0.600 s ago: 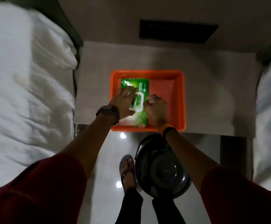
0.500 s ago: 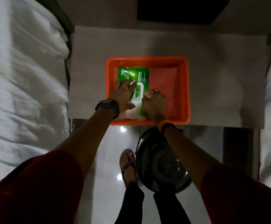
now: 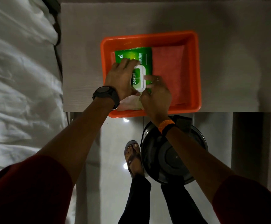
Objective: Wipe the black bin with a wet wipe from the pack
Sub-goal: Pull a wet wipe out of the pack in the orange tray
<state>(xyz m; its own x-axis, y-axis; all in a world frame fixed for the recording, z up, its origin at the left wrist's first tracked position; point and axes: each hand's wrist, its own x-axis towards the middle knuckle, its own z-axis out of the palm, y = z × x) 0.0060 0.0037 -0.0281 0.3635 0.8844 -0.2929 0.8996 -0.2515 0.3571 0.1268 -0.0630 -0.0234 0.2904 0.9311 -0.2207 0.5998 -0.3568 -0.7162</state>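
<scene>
A green wet wipe pack (image 3: 142, 58) with a white flip lid (image 3: 139, 78) lies in the left half of an orange tray (image 3: 196, 70). My left hand (image 3: 121, 80) holds the pack down from its left side, fingers spread over the top. My right hand (image 3: 156, 94) pinches the right edge of the lid, which lies flat. A pale crumpled sheet (image 3: 130, 104) shows under both hands at the tray's near edge. The black bin (image 3: 173, 157), lid shut, stands on the floor below my right forearm.
The tray sits at the front edge of a grey table (image 3: 83, 62) and holds a pink cloth (image 3: 169, 70) on its right. A white bed (image 3: 18, 78) runs along the left. My sandalled foot (image 3: 133, 156) stands beside the bin on the glossy floor.
My view has shifted so the tray and bin sit lower and nearer. Both hands stay on the pack; my right fingers have moved onto the lid's right edge.
</scene>
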